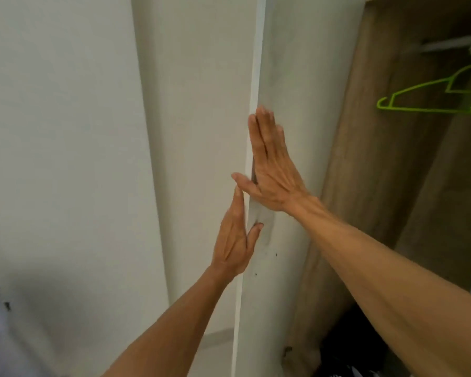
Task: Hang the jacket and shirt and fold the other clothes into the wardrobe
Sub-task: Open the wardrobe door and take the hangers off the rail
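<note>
White-painted and smooth, the wardrobe door [288,186] stands edge-on to the camera, and both hands are on it, so the step in hand looks like swinging it fully aside to clear the opening. To do that well, push with flat palms near the free edge, keep the pressure even, and keep fingertips off the narrow edge where it could meet the neighbouring white panel [196,131]. The right hand [269,170] lies flat and spread against the door's face, fingers pointing up, thumb stretched across the edge, forearm reaching in from the lower right. The left hand [235,240] is lower, open too, fingers extended along the other side of the edge with the thumb on the near face; neither hand holds anything. Inside the wooden wardrobe [365,186], green hangers [430,99] wait on a rail [443,44]. Dark, blurred clothes [346,346] lie at its bottom; jacket and shirt cannot be told apart.
</note>
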